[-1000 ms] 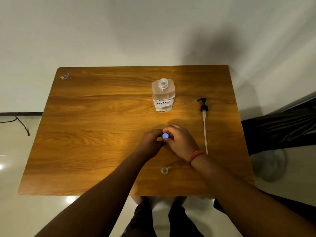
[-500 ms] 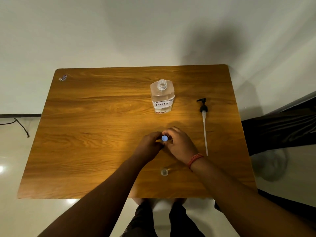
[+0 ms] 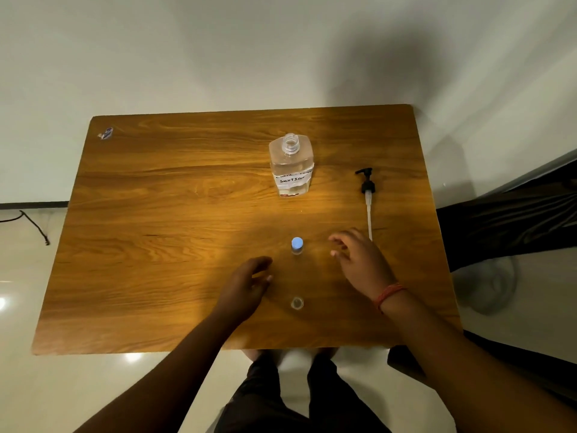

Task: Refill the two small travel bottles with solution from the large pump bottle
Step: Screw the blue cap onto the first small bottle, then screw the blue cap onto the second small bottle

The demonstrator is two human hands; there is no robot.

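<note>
left hand (image 3: pixel 246 287) open, empty | right hand (image 3: pixel 359 260) open, empty | capped travel bottle (image 3: pixel 297 246) upright between them | uncapped travel bottle (image 3: pixel 297 303) at its 6 o'clock | large bottle (image 3: pixel 291 166) at 12 | pump (image 3: pixel 367 195) on desk (image 3: pixel 156 245), at 1

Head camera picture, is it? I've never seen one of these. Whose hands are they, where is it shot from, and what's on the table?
No machine here: a person wears a camera on the head, looking down at their own hands. On the wooden table stand a large bottle with its neck open, its pump lying beside it, a small bottle with a blue cap, and a second small bottle, uncapped. The left hand and right hand are open, holding nothing.
</note>
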